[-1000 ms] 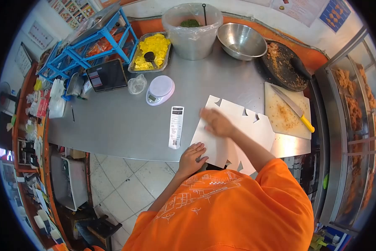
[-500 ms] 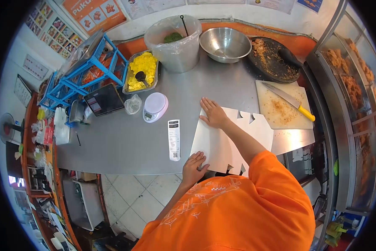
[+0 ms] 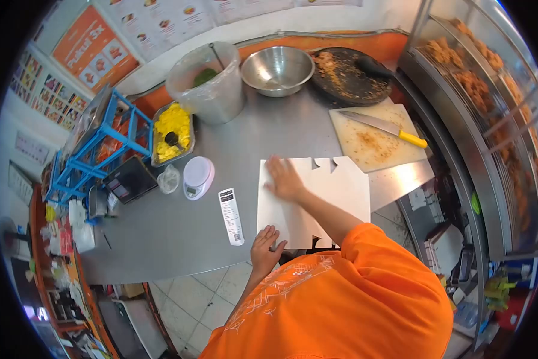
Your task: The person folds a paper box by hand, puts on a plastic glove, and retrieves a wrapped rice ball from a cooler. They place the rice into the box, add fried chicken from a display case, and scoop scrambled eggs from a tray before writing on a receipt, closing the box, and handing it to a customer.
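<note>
A flat white die-cut cardboard sheet (image 3: 341, 191) with notches along its edges lies on the steel table, up against my body. My right hand (image 3: 285, 181) rests flat on its far left part, fingers spread and a little blurred. At the near left corner, my left hand (image 3: 265, 248) presses on the sheet with its fingers stretched out. A printed receipt (image 3: 231, 216) lies on the table just left of the sheet. Neither hand holds anything.
A cutting board (image 3: 364, 152) bears a yellow-handled knife (image 3: 411, 139). Behind stand a stone mortar (image 3: 352, 90), a steel bowl (image 3: 278, 69) and a plastic-lined bucket (image 3: 212, 99). Leftward are a kitchen scale (image 3: 198, 173), a tray of yellow food (image 3: 173, 122) and a tablet (image 3: 131, 180).
The camera view has turned, so the table and its items appear shifted and tilted. Both hands stay on the cardboard sheet near its left edge.
</note>
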Tool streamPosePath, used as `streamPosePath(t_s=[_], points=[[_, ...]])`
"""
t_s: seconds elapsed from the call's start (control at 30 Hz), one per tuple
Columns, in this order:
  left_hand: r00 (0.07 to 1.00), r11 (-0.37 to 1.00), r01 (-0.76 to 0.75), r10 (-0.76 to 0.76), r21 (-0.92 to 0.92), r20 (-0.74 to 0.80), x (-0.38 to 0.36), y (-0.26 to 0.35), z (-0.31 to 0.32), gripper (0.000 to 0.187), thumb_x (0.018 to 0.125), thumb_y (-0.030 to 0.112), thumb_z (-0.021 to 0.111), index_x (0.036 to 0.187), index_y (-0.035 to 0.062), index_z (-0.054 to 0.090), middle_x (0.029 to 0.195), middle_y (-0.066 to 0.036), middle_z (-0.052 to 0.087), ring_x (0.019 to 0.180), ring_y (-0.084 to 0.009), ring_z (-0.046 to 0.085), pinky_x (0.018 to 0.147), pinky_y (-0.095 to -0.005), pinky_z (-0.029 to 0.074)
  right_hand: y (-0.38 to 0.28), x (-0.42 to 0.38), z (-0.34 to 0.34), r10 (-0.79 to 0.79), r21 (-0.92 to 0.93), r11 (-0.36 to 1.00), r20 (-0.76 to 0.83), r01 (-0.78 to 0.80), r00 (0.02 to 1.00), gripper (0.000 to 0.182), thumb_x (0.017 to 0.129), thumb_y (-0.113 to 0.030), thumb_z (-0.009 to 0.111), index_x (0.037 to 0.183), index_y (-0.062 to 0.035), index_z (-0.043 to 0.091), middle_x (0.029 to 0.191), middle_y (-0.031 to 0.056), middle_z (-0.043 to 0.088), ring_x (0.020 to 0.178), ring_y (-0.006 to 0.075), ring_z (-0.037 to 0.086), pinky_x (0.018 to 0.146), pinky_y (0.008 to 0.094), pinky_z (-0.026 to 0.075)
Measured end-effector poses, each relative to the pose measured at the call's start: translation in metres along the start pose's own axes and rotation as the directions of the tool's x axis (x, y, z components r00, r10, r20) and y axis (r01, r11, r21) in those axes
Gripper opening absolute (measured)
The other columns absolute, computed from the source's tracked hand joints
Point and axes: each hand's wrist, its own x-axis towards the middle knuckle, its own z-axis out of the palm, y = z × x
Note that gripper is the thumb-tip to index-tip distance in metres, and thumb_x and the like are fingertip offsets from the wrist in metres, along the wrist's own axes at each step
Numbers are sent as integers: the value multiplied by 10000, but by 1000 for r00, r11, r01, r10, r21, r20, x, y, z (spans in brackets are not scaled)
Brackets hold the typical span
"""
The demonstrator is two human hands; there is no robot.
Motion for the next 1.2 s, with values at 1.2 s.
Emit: streamPosePath(t_s=[1.2], points=[[963, 922, -106, 1, 373, 271, 50, 9, 22, 683, 898, 388, 483, 1435, 31, 259, 1509, -167, 205, 1400, -325, 173, 1134, -480, 106, 22, -95, -41, 332, -128, 931, -98, -342, 938, 649, 903, -348, 454, 1391, 51, 299, 1466, 216, 279, 1379, 316, 237, 1132, 424, 165]])
